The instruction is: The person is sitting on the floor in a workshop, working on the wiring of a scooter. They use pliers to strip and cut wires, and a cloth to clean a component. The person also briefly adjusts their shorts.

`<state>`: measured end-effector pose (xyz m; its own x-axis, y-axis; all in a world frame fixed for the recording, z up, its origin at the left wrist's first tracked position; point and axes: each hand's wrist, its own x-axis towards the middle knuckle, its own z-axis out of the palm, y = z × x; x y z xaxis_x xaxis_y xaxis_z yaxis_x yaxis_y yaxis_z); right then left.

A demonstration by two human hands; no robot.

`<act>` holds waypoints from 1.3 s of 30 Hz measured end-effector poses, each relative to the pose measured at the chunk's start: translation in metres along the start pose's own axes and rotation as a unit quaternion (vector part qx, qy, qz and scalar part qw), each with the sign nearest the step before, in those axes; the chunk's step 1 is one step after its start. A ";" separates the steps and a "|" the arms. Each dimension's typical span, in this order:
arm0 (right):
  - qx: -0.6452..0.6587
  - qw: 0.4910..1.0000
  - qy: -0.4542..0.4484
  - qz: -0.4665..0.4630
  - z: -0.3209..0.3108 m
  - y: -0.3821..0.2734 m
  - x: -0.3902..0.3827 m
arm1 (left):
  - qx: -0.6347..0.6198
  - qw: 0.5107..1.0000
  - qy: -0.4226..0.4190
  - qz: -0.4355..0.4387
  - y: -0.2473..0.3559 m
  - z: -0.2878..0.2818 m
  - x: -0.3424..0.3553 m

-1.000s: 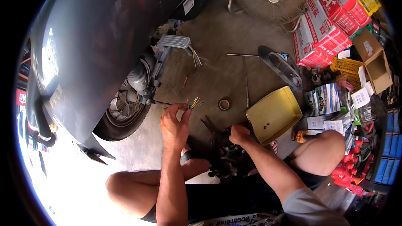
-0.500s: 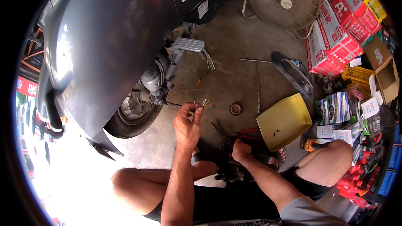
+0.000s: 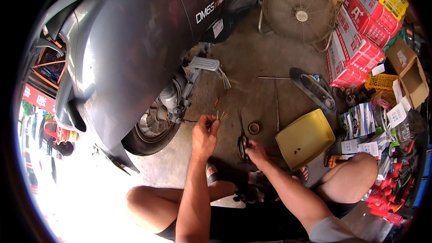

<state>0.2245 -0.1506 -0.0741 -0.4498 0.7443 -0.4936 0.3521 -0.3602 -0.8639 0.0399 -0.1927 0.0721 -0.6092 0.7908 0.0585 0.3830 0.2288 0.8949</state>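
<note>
My left hand (image 3: 204, 136) pinches a cable near its end, where several thin coloured wires (image 3: 223, 116) fan out past the fingertips. The dark cable (image 3: 190, 121) runs from the wheel hub to this hand. To its right, my right hand (image 3: 256, 152) is closed around the black handles of a pair of scissors (image 3: 243, 140). Their long blades point away from me and stand apart from the wires. Beyond the hands, another bunch of coloured wires (image 3: 226, 81) hangs beside the scooter's grey footrest (image 3: 204, 64).
A dark scooter (image 3: 130, 40) with its rear wheel (image 3: 150, 132) fills the left. On the floor lie a tape roll (image 3: 254, 128), a T-handle wrench (image 3: 277, 103), a yellow tray (image 3: 306, 139) and a dark oval cover (image 3: 310, 90). A fan (image 3: 301, 15) and red-white boxes (image 3: 346, 63) stand farther off.
My right hand has raised the scissors off the floor area by the red-handled tool, and the blades now point away from me. The left hand still holds the wires. The view has shifted slightly.
</note>
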 end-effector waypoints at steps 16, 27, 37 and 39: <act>0.224 0.964 -0.023 -0.143 0.033 -0.139 -0.026 | -0.135 0.991 0.022 -0.010 -0.015 0.000 -0.002; 0.202 0.964 0.000 -0.175 0.050 -0.150 -0.014 | -0.141 0.990 -0.003 0.008 -0.013 -0.009 -0.005; 0.268 0.947 -0.024 -0.176 0.045 -0.143 -0.019 | 0.015 0.996 -0.011 0.086 -0.016 -0.009 -0.005; 0.277 0.946 -0.024 -0.167 0.044 -0.142 -0.022 | 0.013 0.996 0.001 0.093 -0.016 -0.007 -0.004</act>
<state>0.1487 -0.1402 0.0546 -0.5009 0.8474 -0.1764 -0.2939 -0.3582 -0.8862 0.0312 -0.2033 0.0608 -0.5275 0.8199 0.2226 0.5069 0.0935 0.8569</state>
